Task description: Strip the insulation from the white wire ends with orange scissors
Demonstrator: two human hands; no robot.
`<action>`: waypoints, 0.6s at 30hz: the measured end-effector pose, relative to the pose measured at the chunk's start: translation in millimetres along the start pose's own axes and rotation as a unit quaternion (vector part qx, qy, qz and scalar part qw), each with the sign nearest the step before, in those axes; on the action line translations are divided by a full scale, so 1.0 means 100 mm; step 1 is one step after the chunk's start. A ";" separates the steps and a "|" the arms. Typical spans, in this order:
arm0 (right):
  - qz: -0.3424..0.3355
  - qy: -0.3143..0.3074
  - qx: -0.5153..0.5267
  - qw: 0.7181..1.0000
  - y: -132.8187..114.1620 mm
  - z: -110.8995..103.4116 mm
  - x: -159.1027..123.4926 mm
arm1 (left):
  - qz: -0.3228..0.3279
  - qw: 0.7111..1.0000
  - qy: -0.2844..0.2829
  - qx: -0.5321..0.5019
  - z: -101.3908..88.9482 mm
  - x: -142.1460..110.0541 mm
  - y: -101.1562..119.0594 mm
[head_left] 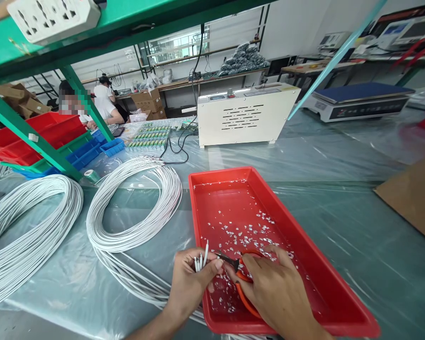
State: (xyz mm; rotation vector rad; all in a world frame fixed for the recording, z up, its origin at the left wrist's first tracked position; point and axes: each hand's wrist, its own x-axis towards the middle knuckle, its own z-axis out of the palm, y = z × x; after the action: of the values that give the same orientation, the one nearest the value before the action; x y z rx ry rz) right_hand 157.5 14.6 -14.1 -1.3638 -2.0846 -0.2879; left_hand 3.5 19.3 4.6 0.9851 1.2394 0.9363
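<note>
My left hand [192, 278] is closed around several white cable ends [201, 260], whose tips stick up above the fingers. In my right hand [276, 285] is a pair of cutting pliers [243, 278] with orange handles and dark jaws. The jaws point left and reach the fingertips of my left hand; whether they touch a cable is hidden. Both hands are over the near left part of a red tray [299, 231], which has many small white and silvery scraps [244, 232] scattered on its floor. From my left hand the cables run back to a white cable coil [102, 236].
Another white cable coil [56, 231] lies at the far left. Behind the tray stands a cream metal machine [247, 115], with a blue-topped scale [361, 99] to its right. Green shelf posts [31, 130] and stacked bins [59, 130] stand left. Two people sit farther back.
</note>
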 end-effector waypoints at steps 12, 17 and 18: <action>-0.008 0.020 -0.019 1.000 0.00 -0.01 0.00 | -0.002 0.999 0.017 0.029 0.02 0.00 0.00; -0.003 0.031 -0.021 0.999 0.01 -0.03 -0.04 | 0.006 0.998 0.023 0.060 0.02 -0.01 0.01; -0.001 0.036 -0.001 0.999 0.02 -0.04 -0.04 | 0.008 0.998 0.021 0.064 0.02 0.00 0.01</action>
State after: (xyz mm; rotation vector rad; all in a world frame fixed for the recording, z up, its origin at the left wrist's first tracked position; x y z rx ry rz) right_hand 161.5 10.8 -13.8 -1.3344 -2.0275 -0.3352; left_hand 5.2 19.0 5.7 1.0807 1.3424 0.9026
